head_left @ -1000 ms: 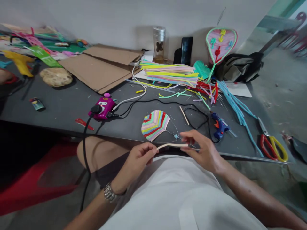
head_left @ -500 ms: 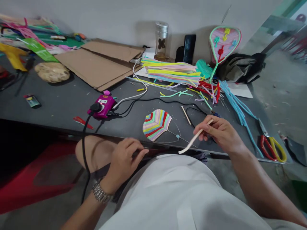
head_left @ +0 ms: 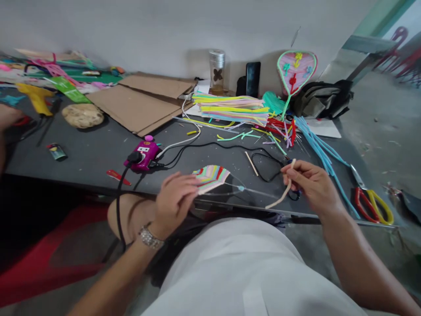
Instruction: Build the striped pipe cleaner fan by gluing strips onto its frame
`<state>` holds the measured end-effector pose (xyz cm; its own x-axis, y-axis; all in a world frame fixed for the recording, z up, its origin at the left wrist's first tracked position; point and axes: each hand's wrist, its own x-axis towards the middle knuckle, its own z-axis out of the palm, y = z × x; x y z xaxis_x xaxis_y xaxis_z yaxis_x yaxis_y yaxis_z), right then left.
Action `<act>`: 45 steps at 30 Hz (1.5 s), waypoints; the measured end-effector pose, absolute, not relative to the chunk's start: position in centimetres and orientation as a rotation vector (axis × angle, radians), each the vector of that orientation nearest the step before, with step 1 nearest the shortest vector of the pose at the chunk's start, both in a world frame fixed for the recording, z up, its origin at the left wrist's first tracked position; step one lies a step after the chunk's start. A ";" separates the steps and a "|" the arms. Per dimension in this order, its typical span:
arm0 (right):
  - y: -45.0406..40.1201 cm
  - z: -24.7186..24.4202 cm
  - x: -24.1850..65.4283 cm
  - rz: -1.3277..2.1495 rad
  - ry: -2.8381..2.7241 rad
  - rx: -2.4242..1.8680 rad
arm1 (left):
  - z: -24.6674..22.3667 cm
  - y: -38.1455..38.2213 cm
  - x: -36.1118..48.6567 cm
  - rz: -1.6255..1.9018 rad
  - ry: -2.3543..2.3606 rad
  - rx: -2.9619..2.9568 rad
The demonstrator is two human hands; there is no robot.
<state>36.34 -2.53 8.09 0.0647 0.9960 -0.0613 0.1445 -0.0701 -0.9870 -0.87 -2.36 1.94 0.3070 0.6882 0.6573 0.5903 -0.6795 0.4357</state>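
My left hand [head_left: 176,199] has its fingers over the left edge of a small fan-shaped piece [head_left: 213,176] and grips it there. That piece is made of pipe cleaners in coloured stripes, with a thin wire stem and loop on its right, and looks tilted at the table's front edge. The fingertips are partly hidden. In a pinch between thumb and fingers, my right hand [head_left: 309,182] holds a bent cream pipe cleaner [head_left: 279,201], its lower end hanging to the left. Another short cream piece [head_left: 251,163] lies nearby, beside a black cord [head_left: 263,179].
Scissors [head_left: 370,202] and blue pipe cleaners [head_left: 324,153] lie at the right. Behind are a pipe cleaner bundle [head_left: 233,109], a bottle [head_left: 217,72] and cardboard [head_left: 141,105]. A purple power socket [head_left: 143,156], stone [head_left: 82,116] and yellow glue gun [head_left: 37,98] occupy the left.
My left hand has moved up and onto the striped piece, which now looks tilted. My right hand has shifted slightly right with the cream pipe cleaner. Another person's arm shows at the left edge.
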 end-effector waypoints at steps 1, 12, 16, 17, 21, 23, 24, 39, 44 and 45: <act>-2.7 8.5 36.7 1.098 -1.207 -1.383 | 3.6 -1.4 -1.2 1.352 1.227 2.383; -2.5 7.5 35.9 1.222 -1.104 -1.383 | 6.9 11.0 2.5 0.491 1.036 2.019; -1.2 6.2 32.0 1.444 -1.186 -1.360 | 4.1 11.9 4.6 0.512 1.035 2.080; -0.7 5.9 31.0 1.472 -1.203 -1.349 | 4.0 11.5 4.7 0.588 1.064 2.120; 1.3 4.7 27.2 1.564 -1.222 -1.321 | 4.5 7.6 3.0 0.885 1.175 2.145; 2.2 4.1 25.8 1.569 -1.223 -1.316 | 4.5 4.5 1.6 0.979 1.225 2.119; 2.6 3.9 25.2 1.550 -1.226 -1.327 | 4.4 3.0 1.0 1.038 1.275 2.094; 4.9 1.9 23.3 1.132 -1.459 -1.593 | -1.7 -4.8 1.4 1.188 1.453 2.283; 4.6 1.2 23.1 1.086 -1.483 -1.599 | -1.7 -4.8 1.6 1.222 1.462 2.259; 4.5 1.0 23.1 1.067 -1.491 -1.602 | -1.7 -4.8 1.7 1.223 1.466 2.257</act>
